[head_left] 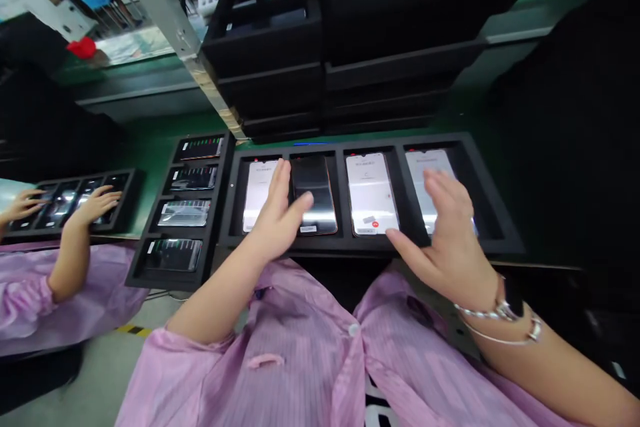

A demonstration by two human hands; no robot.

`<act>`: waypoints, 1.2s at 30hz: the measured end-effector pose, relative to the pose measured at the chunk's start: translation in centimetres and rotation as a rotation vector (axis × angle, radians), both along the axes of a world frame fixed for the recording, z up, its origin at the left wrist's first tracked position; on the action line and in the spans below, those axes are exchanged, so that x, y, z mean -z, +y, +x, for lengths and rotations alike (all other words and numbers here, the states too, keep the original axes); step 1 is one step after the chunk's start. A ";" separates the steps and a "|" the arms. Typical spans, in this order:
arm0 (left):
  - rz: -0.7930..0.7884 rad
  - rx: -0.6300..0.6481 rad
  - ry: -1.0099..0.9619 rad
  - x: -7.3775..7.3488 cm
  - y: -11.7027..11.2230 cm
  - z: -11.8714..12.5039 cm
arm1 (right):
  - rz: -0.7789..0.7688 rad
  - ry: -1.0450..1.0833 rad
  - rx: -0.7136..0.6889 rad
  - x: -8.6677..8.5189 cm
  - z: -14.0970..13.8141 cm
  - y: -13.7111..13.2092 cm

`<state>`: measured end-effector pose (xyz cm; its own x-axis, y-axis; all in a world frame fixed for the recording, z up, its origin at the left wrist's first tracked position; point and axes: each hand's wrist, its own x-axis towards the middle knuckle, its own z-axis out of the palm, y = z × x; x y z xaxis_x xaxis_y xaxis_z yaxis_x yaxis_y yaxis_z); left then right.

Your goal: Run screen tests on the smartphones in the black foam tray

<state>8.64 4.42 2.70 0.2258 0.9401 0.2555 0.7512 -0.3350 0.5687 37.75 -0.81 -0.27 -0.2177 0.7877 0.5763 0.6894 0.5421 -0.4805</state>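
Note:
A black tray (pixel 335 247) in front of me holds several phones side by side. My left hand (pixel 277 217) lies over the leftmost lit phone (pixel 256 193), fingers stretched out, thumb resting on a dark-screened phone (pixel 315 190) beside it. A third phone (pixel 371 190) shows a white screen with a red button. My right hand (pixel 445 237) hovers open over the rightmost lit phone (pixel 427 167), thumb pointing toward the third phone. Bracelets and a watch sit on my right wrist.
A second black tray (pixel 220 213) with several phones stands to the left. Further left, another person's hands (pixel 95 203) work on a tray (pixel 127 197) of phones. Stacked black trays (pixel 350 47) rise behind, beside a metal post (pixel 170 20). The bench top is green.

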 end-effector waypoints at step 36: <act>0.304 -0.099 0.297 4.4 -7.8 -8.9 | 0.146 -0.472 0.170 2.1 -0.8 -2.8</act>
<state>-0.22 -3.40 -1.66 0.2437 0.8532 0.4611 0.9043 -0.3717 0.2099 36.93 -3.63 -2.42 -0.3568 0.7531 0.5527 0.8967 0.4420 -0.0234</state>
